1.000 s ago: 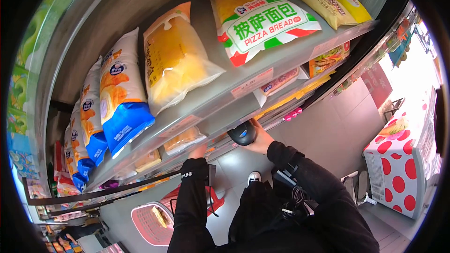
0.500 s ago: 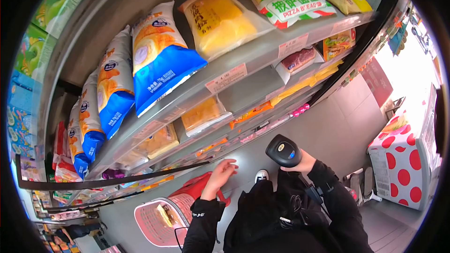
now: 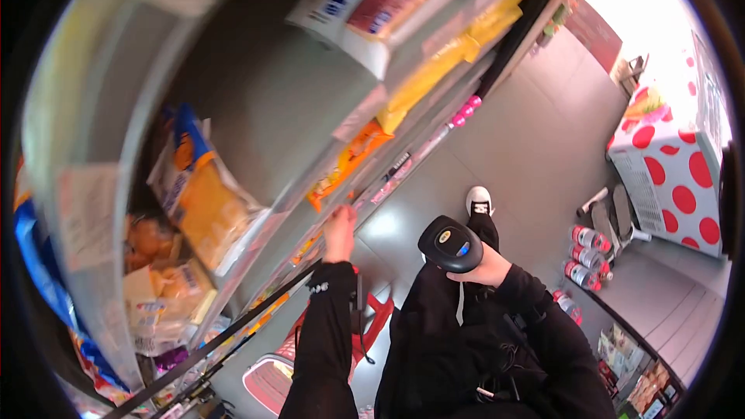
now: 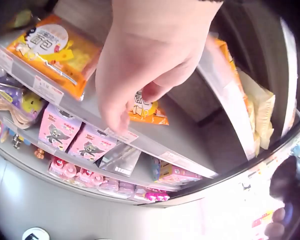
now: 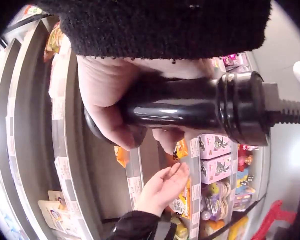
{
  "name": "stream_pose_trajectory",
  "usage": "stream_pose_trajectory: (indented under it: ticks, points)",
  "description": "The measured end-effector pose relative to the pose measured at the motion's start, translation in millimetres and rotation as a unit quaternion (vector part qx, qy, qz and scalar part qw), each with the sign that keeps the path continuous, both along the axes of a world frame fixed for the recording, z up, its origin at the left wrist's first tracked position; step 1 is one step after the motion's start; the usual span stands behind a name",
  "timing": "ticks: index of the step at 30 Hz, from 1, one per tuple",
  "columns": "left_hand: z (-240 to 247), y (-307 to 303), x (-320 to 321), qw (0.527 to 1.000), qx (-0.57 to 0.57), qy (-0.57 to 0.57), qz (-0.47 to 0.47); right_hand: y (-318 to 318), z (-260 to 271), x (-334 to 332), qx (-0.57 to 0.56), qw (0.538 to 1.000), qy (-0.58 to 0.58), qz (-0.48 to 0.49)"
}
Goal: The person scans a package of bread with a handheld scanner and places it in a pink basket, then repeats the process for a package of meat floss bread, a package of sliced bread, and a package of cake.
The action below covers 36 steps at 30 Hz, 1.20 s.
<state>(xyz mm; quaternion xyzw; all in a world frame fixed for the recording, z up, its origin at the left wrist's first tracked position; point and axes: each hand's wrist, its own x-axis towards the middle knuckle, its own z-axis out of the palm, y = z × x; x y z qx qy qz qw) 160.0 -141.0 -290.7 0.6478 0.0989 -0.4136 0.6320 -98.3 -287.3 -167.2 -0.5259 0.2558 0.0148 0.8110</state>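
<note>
My right hand (image 3: 485,265) grips a black handheld scanner (image 3: 450,244), its fingers wrapped round the dark handle (image 5: 172,105) in the right wrist view. My left hand (image 3: 339,234) is at the shelf edge, beside an orange packet (image 3: 349,163). In the left wrist view the left hand (image 4: 147,60) hangs over a shelf, between one orange bread packet (image 4: 55,52) and another partly behind its fingers (image 4: 121,122). Seen in the right wrist view, the left hand's fingers are loosely extended; whether they touch a packet I cannot tell.
Shelves hold a meat-coloured bread pack (image 3: 396,0), a yellow bread pack (image 3: 209,209) and pink boxes (image 4: 60,130). A pink basket (image 3: 272,380) stands on the floor (image 3: 520,155). To the right are bottles (image 3: 590,252) and a red-dotted freezer (image 3: 667,178).
The head view has swung down to lower shelves. My left hand has risen from above the basket to the shelf edge. The scanner, still in my right hand, has shifted slightly left.
</note>
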Motion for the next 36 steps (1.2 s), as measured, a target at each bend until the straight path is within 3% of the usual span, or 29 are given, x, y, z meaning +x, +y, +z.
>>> stream_pose_trajectory:
  ticks: [2,3,5,8,10,13,14,15,18,20,21,23,28,31,36]
  points:
    - [-18,-8,16,0.994,-0.061,-0.020,0.089,-4,-3,-4,-0.004,1.000,0.012,-0.002]
    - [-21,-12,21,0.995,-0.058,-0.016,0.081,-5,-3,-4,-0.020,1.000,0.011,-0.013]
    - [-14,-25,27,0.993,0.098,-0.028,0.064,-9,-3,-8,-0.035,0.999,0.011,-0.029]
    - [-22,-21,38,0.996,0.078,-0.023,0.045,-17,-5,-11,-0.035,0.998,0.009,-0.058]
    - [-48,-4,52,0.998,0.035,-0.005,0.048,-23,-5,-12,-0.037,0.997,0.005,-0.063]
    - [-62,0,60,0.976,-0.141,0.126,0.108,-29,-5,-11,-0.050,0.997,-0.001,-0.067]
    - [-61,-1,57,0.976,-0.141,0.125,0.107,-30,-7,-11,-0.050,0.996,-0.001,-0.068]
    - [-59,0,52,0.991,-0.054,-0.121,-0.021,-32,-9,-11,-0.051,0.997,0.001,-0.054]
    - [-24,-3,33,0.962,-0.267,0.031,0.048,-39,-4,-4,-0.049,0.998,-0.002,-0.042]
    - [6,-13,12,0.980,-0.139,0.042,0.136,-43,2,2,-0.047,0.998,-0.006,-0.042]
    - [31,-14,-7,0.986,-0.115,-0.010,0.123,-46,4,4,-0.052,0.998,-0.008,-0.036]
    - [68,-7,-35,0.988,-0.097,0.040,0.116,-49,6,7,-0.067,0.997,-0.018,-0.016]
    - [100,51,-91,0.986,-0.115,0.114,0.040,-59,39,10,-0.115,0.992,0.002,0.046]
    - [157,72,-112,0.981,-0.130,0.141,-0.017,-58,77,13,-0.078,0.991,0.017,0.105]
    - [219,112,-127,0.975,-0.194,0.101,-0.044,-39,122,21,-0.126,0.979,-0.027,0.155]
